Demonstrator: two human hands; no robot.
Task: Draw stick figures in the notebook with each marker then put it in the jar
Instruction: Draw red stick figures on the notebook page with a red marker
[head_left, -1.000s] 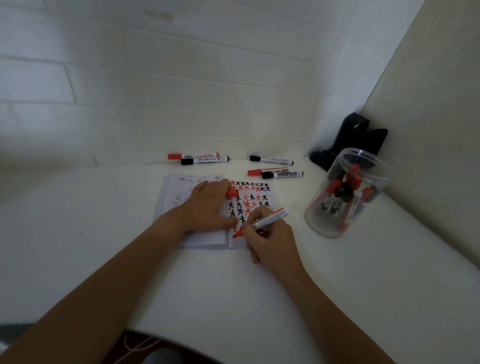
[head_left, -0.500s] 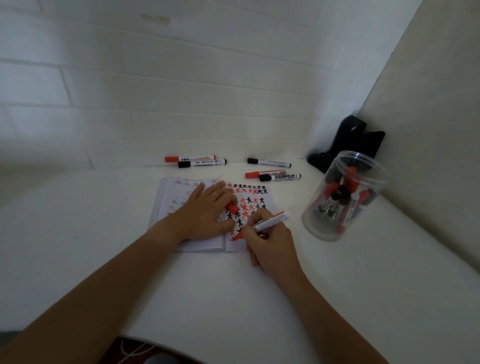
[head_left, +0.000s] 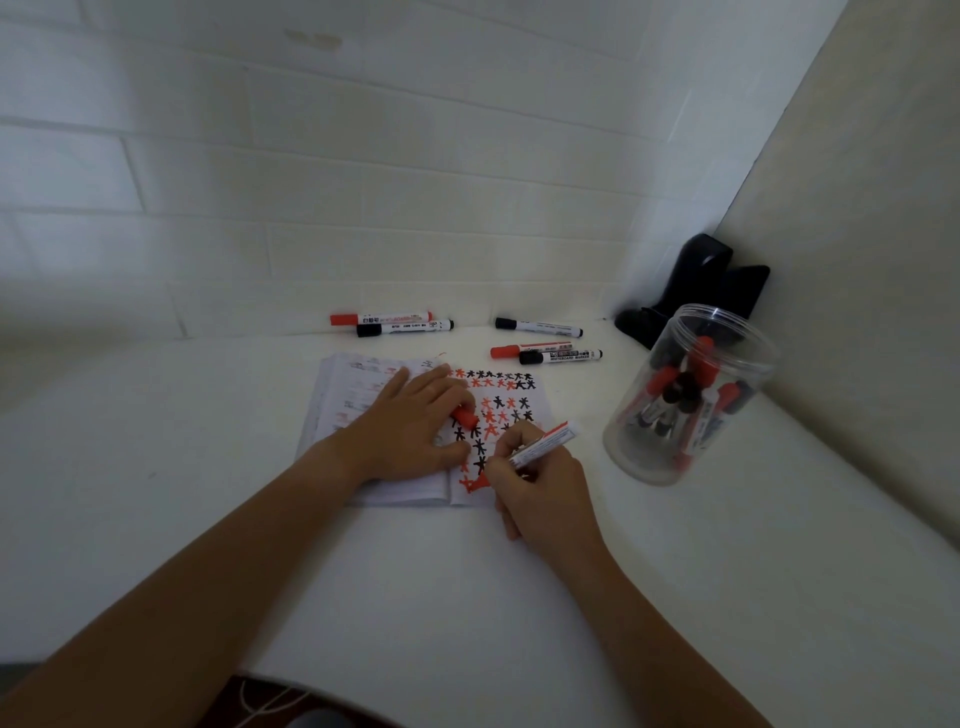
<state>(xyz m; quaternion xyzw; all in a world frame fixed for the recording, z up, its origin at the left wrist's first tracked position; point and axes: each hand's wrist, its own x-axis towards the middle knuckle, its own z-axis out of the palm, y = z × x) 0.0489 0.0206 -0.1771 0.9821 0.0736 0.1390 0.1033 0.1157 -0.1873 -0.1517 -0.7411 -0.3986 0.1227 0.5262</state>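
Note:
An open notebook (head_left: 514, 415) lies on the white table, its right page filled with red and black stick figures. My left hand (head_left: 410, 426) presses flat on the notebook and holds a red marker cap (head_left: 464, 415) between its fingers. My right hand (head_left: 535, 488) grips an uncapped red marker (head_left: 545, 441), its tip on the page's lower part beside a fresh red figure. A clear plastic jar (head_left: 685, 400) holding several red and black markers stands to the right.
Several capped markers lie behind the notebook: a red and black pair (head_left: 395, 323) near the wall, one black marker (head_left: 537, 326), and another red and black pair (head_left: 550, 353). A black object (head_left: 691, 288) sits in the corner. Walls close the back and right.
My right hand has shifted slightly down the page with the marker, and a new red figure has appeared at the bottom. My left hand stays on the notebook.

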